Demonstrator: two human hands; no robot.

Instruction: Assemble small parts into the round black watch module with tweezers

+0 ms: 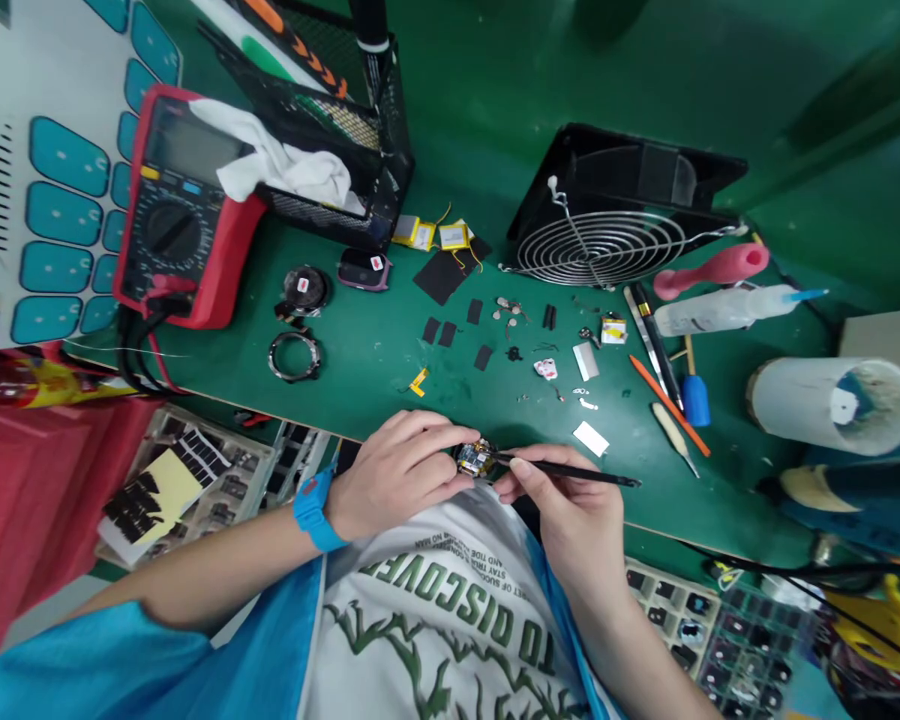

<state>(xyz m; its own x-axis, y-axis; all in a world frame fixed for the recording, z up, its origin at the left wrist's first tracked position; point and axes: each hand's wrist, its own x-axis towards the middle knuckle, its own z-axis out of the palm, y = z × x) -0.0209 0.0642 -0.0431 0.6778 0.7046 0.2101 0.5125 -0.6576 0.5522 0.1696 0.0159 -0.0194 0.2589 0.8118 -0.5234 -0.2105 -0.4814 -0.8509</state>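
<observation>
At the bench's near edge, my left hand (pixel 409 462) holds a small round circuit board (pixel 474 457) by its left side, fingers closed along its rim. My right hand (pixel 570 500) pinches black tweezers (pixel 570 468) between thumb and fingers. The tips of the tweezers reach the right side of the board; whether they grip a part there is too small to tell. Beyond my hands lie a yellow flex cable (pixel 418 382), several black adhesive pads (pixel 446 333) and a white rectangular pad (pixel 591 438).
A red multimeter (pixel 184 215) and black mesh holder (pixel 330 130) stand back left. A fan (pixel 607 210) stands at the back. Brushes, an orange stick (pixel 671 405) and a white bottle (pixel 735 308) lie right. A watch case ring (pixel 294 356) lies left; parts trays (pixel 251 440) sit below the bench.
</observation>
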